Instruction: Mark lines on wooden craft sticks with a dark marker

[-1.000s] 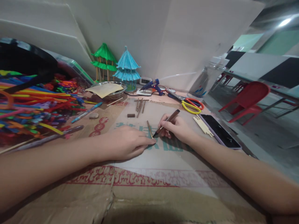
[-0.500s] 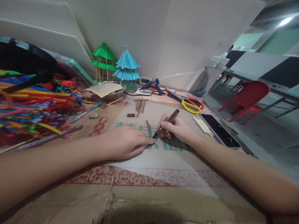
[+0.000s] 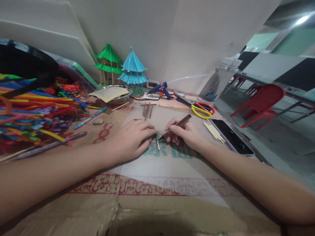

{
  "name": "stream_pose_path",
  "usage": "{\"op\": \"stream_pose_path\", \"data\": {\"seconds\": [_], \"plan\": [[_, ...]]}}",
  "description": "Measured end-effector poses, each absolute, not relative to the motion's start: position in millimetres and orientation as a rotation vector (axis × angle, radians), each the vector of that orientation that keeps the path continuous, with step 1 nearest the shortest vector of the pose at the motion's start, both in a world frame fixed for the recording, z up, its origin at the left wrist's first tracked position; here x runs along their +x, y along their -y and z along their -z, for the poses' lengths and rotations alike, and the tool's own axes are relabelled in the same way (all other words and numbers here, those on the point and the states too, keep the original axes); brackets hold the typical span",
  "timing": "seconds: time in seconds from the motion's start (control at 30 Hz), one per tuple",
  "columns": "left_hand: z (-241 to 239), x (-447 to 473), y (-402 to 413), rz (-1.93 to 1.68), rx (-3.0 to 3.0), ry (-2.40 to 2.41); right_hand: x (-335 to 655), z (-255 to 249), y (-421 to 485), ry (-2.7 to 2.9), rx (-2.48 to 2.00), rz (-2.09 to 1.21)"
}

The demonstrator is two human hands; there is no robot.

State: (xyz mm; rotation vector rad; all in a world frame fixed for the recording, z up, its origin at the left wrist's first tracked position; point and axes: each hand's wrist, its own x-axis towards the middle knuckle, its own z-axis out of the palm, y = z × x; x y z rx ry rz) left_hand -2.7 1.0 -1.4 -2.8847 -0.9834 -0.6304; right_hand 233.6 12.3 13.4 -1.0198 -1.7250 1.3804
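My right hand (image 3: pixel 183 133) is closed round a brown marker pen (image 3: pixel 177 125), whose dark tip points left at a thin wooden stick (image 3: pixel 157 144). My left hand (image 3: pixel 134 139) lies over the stick's far end, fingertips pinching or pressing it onto the flattened cardboard (image 3: pixel 157 183). Only the near, pale end of the stick shows below my fingers. Several brown-coloured sticks (image 3: pixel 147 109) lie in a small pile further back.
A heap of coloured pipe cleaners (image 3: pixel 36 111) fills the left. Behind stand a green (image 3: pixel 108 64) and a blue model pagoda (image 3: pixel 133 70), a metal bowl (image 3: pixel 115 93) and a glue gun (image 3: pixel 159 90). Scissors (image 3: pixel 200 109), pale sticks (image 3: pixel 214 131) and a phone (image 3: pixel 231 136) lie right.
My left hand slid forward up the stick, from its near end to its far end. The marker tip moved up and left with it. The short brown piece is now hidden by my hand.
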Motion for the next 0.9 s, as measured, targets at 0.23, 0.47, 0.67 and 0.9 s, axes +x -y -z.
{"op": "stream_pose_path", "data": {"seconds": [0.23, 0.47, 0.67, 0.9], "plan": [[1.1, -2.4, -1.8, 0.609, -2.958, 1.041, 232.7, -12.8, -8.8, 1.745, -0.991, -1.349], [3.3, -4.0, -4.7, 0.598, -2.955, 0.957, 230.1, -13.8, -7.6, 1.756, -1.012, -1.344], [4.6, -4.7, -8.0, 0.611, -2.93, 0.934, 227.6, -13.2, -6.5, 1.787, -1.126, -1.293], [3.5, -5.8, -7.6, 0.6, -2.931, 0.938, 228.2, -9.8, -8.1, 1.842, -1.131, -1.251]]}}
